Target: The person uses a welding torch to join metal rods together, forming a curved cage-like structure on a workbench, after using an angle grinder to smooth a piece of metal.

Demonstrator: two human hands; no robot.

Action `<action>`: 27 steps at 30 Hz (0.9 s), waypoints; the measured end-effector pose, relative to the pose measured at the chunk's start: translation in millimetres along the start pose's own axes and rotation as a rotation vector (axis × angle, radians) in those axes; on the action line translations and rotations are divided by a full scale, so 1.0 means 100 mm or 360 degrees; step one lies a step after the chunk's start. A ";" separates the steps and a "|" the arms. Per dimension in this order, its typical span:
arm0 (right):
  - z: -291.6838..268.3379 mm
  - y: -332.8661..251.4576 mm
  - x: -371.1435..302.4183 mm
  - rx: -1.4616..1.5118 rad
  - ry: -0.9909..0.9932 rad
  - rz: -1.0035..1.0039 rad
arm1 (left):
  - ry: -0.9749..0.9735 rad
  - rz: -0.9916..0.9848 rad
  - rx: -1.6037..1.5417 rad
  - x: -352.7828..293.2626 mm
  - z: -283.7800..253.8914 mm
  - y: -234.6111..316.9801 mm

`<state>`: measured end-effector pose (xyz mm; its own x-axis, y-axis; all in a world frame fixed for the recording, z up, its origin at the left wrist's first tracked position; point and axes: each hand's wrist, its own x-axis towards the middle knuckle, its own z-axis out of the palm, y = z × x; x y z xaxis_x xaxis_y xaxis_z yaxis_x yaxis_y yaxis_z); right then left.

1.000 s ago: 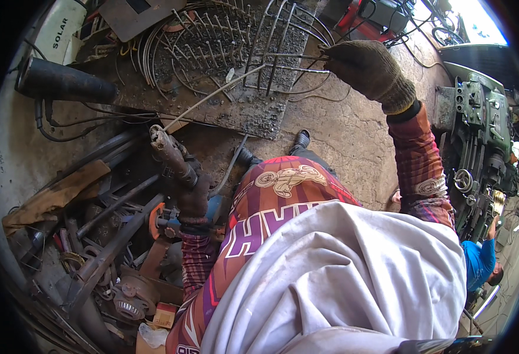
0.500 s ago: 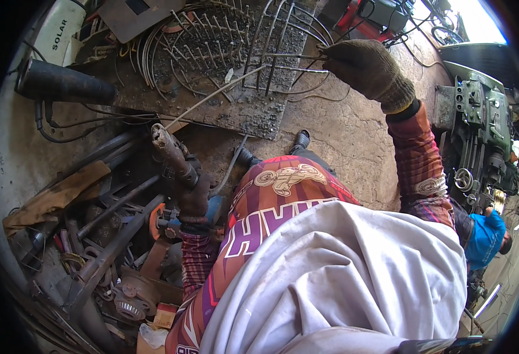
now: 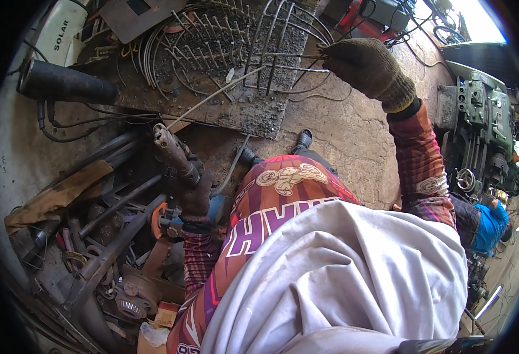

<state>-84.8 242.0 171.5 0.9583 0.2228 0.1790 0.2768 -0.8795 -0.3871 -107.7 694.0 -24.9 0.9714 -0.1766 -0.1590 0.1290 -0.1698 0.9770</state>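
My left hand (image 3: 193, 197), in a dark glove, is closed round a welding electrode holder (image 3: 174, 154). A long thin welding electrode (image 3: 212, 99) sticks out of its jaw, up and to the right. The electrode's tip reaches the bars of a metal rod frame (image 3: 277, 44) on the steel worktable (image 3: 250, 116); whether it touches cannot be made out. On the frame's right side, my right hand (image 3: 363, 71), in a brown knitted glove, pinches the end of a thin metal rod (image 3: 298, 56) that lies across the bars.
Several short upright pegs (image 3: 212, 47) and bent rods crowd the table's far part. A dark cylinder (image 3: 65, 82) with cables juts in at left. Scrap metal and bars (image 3: 106, 236) pile up at lower left. At right are a green lathe (image 3: 486, 118) and a person in blue (image 3: 488, 227).
Both my hands, the electrode holder and the rod keep nearly the same places. The person in blue at the right has bent lower.
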 end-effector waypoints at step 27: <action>-0.02 0.01 0.01 0.0008 -0.0025 0.0000 | -0.0081 -0.0125 0.0000 0.00 0.05 0.21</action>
<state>-84.0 240.2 172.7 0.9593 0.2293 0.1649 0.2771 -0.8775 -0.3916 -105.6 685.9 -5.1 0.9468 -0.2119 -0.2422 0.2045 -0.1851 0.9612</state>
